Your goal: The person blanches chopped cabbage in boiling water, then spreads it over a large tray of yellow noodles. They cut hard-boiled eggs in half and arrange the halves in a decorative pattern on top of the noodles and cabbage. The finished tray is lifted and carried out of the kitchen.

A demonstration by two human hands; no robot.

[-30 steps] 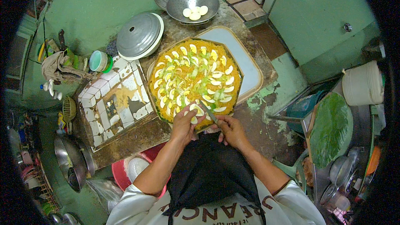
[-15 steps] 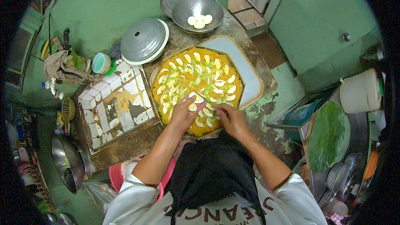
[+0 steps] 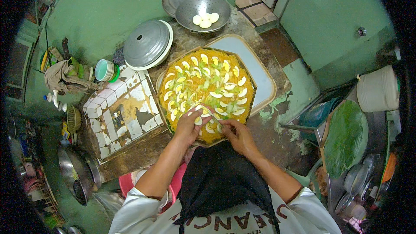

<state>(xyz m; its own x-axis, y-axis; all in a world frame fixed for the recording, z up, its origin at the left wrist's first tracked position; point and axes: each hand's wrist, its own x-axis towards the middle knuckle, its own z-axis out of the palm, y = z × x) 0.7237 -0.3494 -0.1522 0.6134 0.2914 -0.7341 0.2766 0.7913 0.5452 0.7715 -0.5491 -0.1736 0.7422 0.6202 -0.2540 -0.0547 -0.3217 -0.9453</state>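
Note:
A large orange noodle dish fills an eight-sided tray in front of me, topped with egg slices and chopped pale greens. Over its near edge, my left hand is closed around a piece of boiled egg, white with some yolk showing. My right hand pinches a thin knife, whose narrow blade slants up and left to the egg at my left fingertips. My fingers hide part of both the egg and the knife handle.
Several whole peeled eggs sit in a metal colander at the back. Left of it is a metal lid on a white bowl. A light-blue tray lies under the dish's right side. Broken white tiles cover the counter's left.
My right hand has moved slightly down and right, and the knife blade now shows against the egg. My left hand has dropped a little, still holding the egg. The whole view has shifted slightly.

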